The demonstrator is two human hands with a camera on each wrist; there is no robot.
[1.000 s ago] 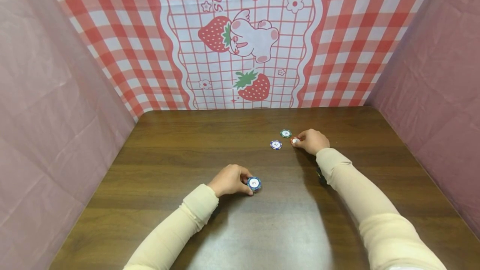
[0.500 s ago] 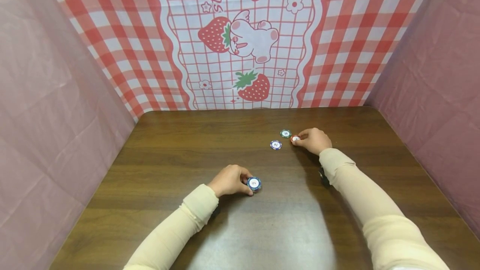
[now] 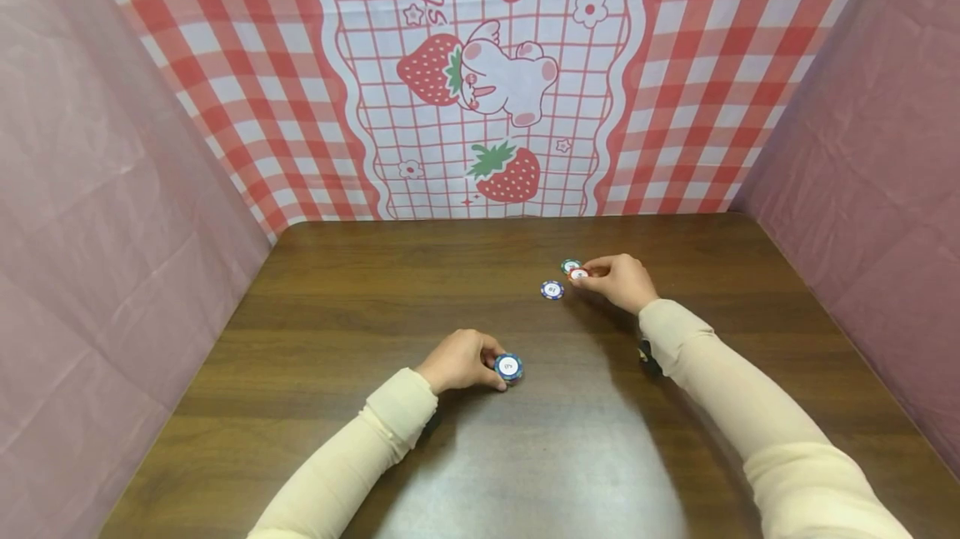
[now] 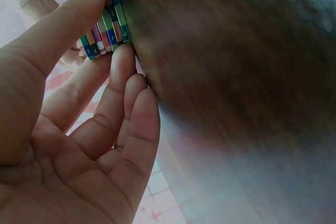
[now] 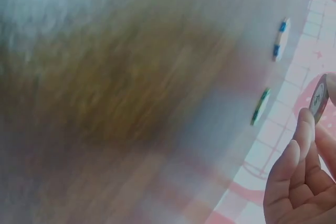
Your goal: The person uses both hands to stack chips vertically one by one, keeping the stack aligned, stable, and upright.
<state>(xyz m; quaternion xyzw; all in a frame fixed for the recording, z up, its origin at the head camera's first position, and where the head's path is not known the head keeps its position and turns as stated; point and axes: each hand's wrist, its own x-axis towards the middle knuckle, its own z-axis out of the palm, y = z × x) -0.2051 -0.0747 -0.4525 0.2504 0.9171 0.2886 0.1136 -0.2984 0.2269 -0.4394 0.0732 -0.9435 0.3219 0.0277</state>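
My left hand [image 3: 459,360] grips a stack of poker chips [image 3: 508,366] between thumb and fingers, near the middle of the table. In the left wrist view the stack's edges [image 4: 107,27] show several colours, with green at both ends. Farther back and to the right, my right hand [image 3: 624,281] pinches a red poker chip [image 3: 578,275]. The right wrist view shows this chip [image 5: 318,98] raised off the table between thumb and fingers. In the head view it overlaps a green poker chip [image 3: 570,265] lying flat. A blue poker chip [image 3: 552,290] lies just left of it.
The brown wooden table [image 3: 337,297] ends at a wall hung with a red-and-white strawberry cloth [image 3: 495,81]. Pink curtains [image 3: 847,122] close off both sides.
My right hand has lifted the red chip from the table and moved it left, so it now partly covers the green chip. My left hand and its stack have stayed in place.
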